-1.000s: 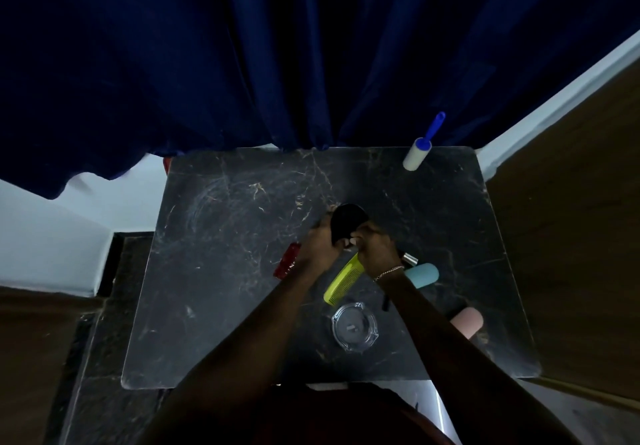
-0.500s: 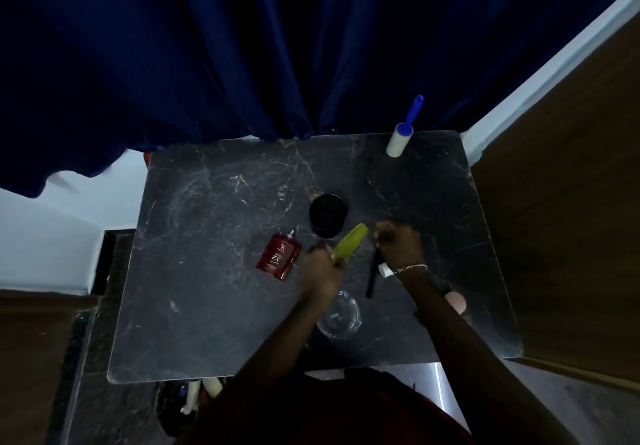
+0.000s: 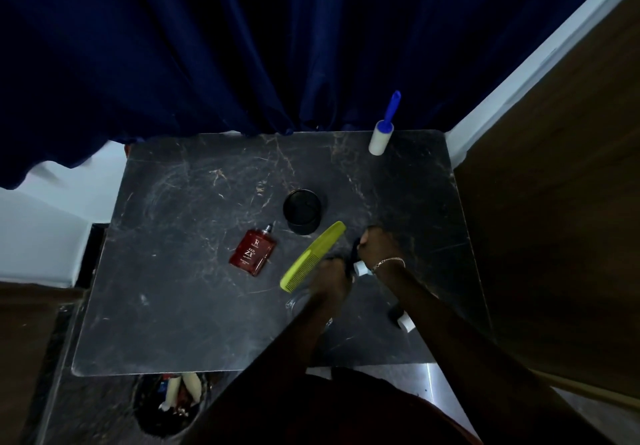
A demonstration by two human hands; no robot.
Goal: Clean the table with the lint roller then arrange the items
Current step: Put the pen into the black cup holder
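Both hands close together, right hand [image 3: 378, 247] curled, left hand [image 3: 330, 276] blurred

On the table [image 3: 173, 306]: lint roller [image 3: 381, 136] at upper right, round cup [image 3: 302, 211] in the middle, perfume bottle [image 3: 252, 252] lower left of it, comb [image 3: 311, 257] right of the bottle.

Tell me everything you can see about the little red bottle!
The red bottle is rectangular and see-through, like red glass or plastic, with pale letters reading RED ZX. A thin dark nozzle sticks from its top, pointing away and right. It lies flat on the dark marble-look table, left of the green comb and below-left of the black pot. Only the table touches it.
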